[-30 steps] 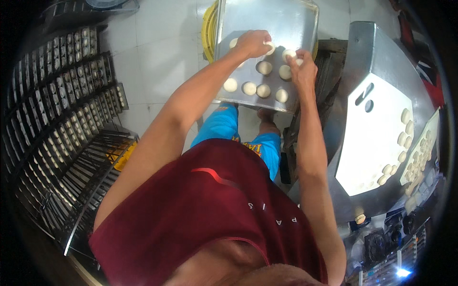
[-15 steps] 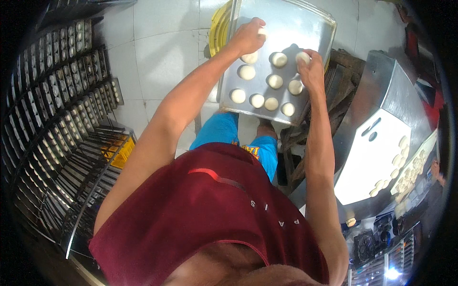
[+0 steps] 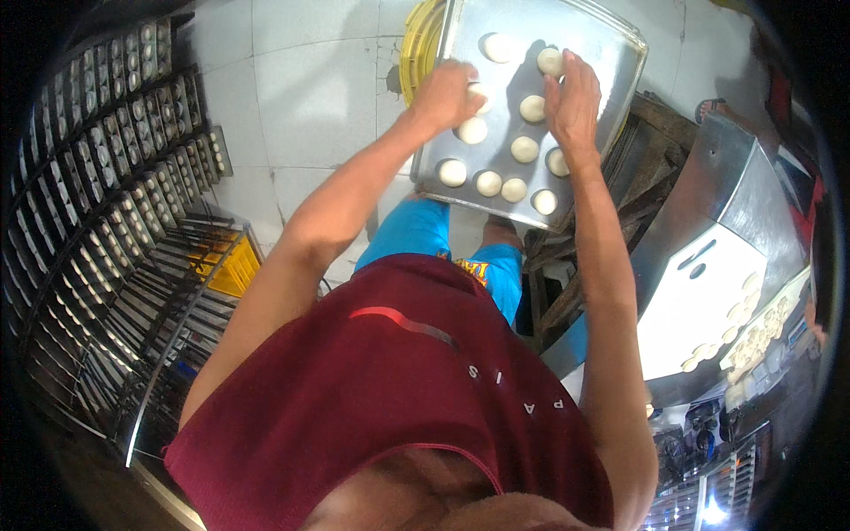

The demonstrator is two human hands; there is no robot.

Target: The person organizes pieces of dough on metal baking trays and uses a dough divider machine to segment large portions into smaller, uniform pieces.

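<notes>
Over the left side of the metal tray (image 3: 605, 42), the left grip (image 3: 445, 96) bent at a dough piece (image 3: 479, 99) that it partly hid, and I could not tell whether it was clenched on that piece. The right grip (image 3: 575, 106) was released, fingers stretched out over the tray's right half, with a dough round (image 3: 550, 61) on the tray just beside its fingertips and a second round (image 3: 532, 108) to its left. More rounds (image 3: 513, 190) lay along the tray's near edge, closer to the person than either grip.
</notes>
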